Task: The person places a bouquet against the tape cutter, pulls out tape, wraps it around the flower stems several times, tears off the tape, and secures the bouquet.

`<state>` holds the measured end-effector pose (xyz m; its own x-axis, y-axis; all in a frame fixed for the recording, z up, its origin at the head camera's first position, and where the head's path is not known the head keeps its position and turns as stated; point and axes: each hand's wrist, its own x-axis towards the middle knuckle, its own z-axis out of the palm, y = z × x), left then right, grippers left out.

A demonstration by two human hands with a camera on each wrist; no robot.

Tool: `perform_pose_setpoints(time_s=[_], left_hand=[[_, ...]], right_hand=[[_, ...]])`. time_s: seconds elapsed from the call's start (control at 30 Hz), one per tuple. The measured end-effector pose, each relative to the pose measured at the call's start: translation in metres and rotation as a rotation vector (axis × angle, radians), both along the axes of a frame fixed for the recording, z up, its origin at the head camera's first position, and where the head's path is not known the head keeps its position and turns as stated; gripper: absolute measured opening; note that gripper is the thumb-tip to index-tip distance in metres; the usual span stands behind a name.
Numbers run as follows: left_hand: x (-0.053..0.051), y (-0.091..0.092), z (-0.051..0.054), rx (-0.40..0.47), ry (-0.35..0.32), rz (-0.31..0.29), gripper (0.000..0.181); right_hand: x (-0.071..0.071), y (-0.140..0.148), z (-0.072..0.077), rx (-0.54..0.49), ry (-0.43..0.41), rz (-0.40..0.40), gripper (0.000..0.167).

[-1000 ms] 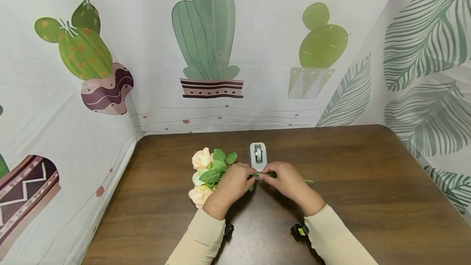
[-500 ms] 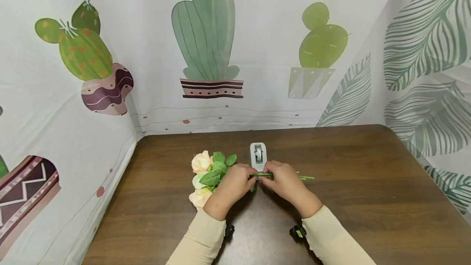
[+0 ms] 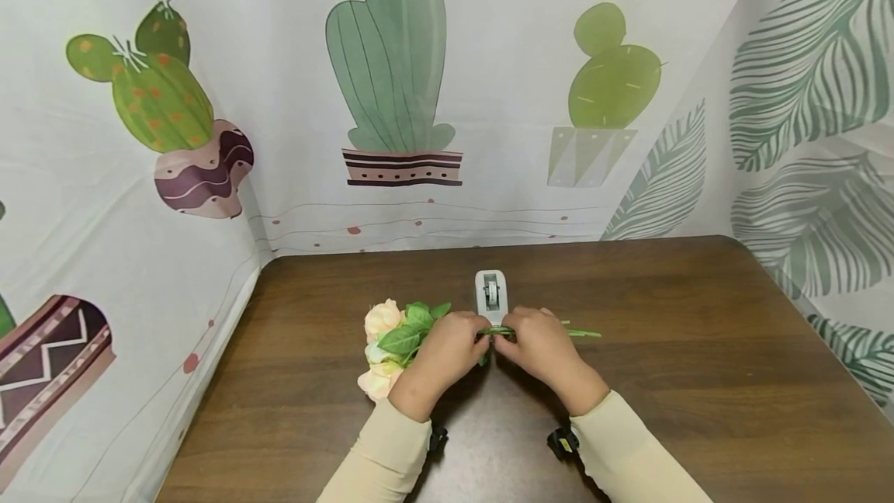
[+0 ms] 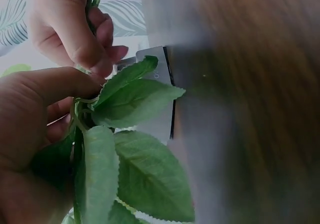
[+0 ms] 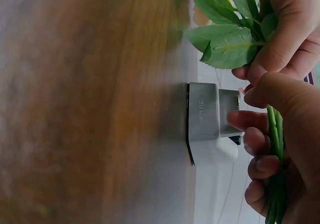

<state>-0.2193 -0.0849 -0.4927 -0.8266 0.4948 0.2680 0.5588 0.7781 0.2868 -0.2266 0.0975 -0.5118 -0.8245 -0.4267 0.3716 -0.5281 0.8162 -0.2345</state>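
Observation:
A bunch of peach and cream roses [image 3: 382, 319] with green leaves [image 4: 150, 174] lies at the left of the hands in the head view. My left hand [image 3: 454, 348] grips the bunch by its stems just below the leaves. Beside it, my right hand [image 3: 541, 344] holds the green stems [image 5: 276, 139] with fingers curled round them; their ends stick out to the right. The two hands nearly touch at the fingertips. Just behind them stands a white and grey tape dispenser [image 3: 492, 293], its cutter end [image 5: 229, 108] close to the right fingers in the right wrist view.
The brown wooden table [image 3: 670, 363] reaches out on both sides. Behind it hangs a white cloth [image 3: 503, 99] printed with cacti and leaves. Black wrist cameras [image 3: 563, 443] sit under both cuffs.
The rose heads have turned a little, the upper one dropping toward the front. More stem ends now show to the right of my right hand. The tape dispenser stays in place.

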Motion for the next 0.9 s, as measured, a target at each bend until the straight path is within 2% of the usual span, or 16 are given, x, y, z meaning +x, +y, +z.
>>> perform_pose_setpoints(time_s=[0.4, 0.67, 0.9], left_hand=[[0.0060, 0.0014, 0.0083, -0.047, 0.037, 0.037, 0.006], [0.0049, -0.0015, 0.0079, -0.073, 0.025, 0.031, 0.008], [0.0040, -0.0035, 0.0084, -0.061, 0.037, 0.001, 0.011]], right_hand=[[-0.0001, 0.0017, 0.0005, -0.025, 0.022, 0.023, 0.027], [-0.0010, 0.0032, 0.0021, -0.028, -0.028, 0.052, 0.030], [-0.0004, 0.0039, 0.0052, -0.024, -0.080, 0.060, 0.031]])
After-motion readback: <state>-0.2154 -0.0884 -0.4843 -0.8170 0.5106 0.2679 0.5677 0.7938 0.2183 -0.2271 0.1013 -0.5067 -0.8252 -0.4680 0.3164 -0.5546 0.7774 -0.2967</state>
